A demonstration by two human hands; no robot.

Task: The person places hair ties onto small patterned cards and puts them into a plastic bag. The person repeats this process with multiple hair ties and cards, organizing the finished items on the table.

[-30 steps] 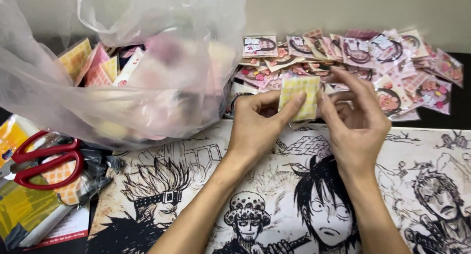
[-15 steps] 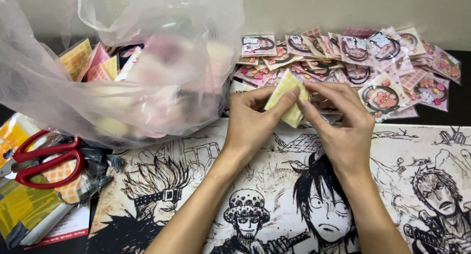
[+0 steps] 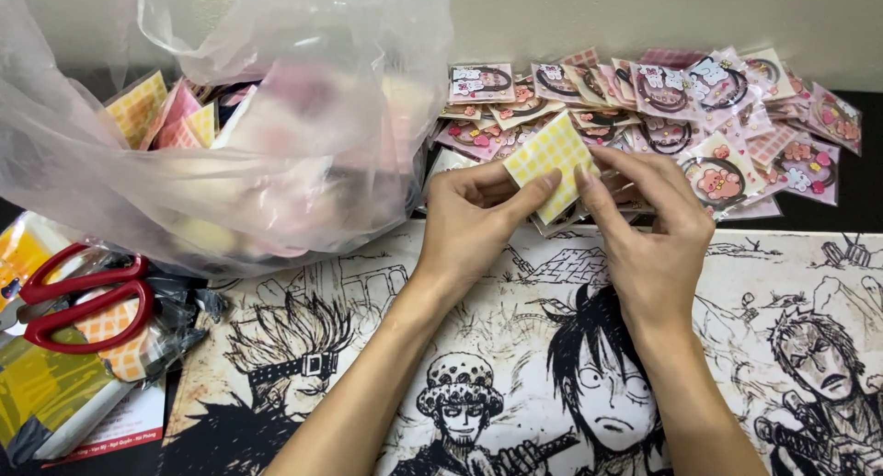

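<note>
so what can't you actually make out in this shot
Head view only:
- Front of the yellow checked card: turned away, with the left hand and right hand over its lower edge.
- Contents of the plastic bag: blurred by cloudy film.
- Packets low in the pile: buried under others.
- Scissors blades: cut off at the left edge.

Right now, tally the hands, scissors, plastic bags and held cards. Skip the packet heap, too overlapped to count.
hands: 2, left hand and right hand, both pinching the card
yellow checked card: 1
red-handled scissors: 1
clear plastic bag: 1
total: 5
</note>
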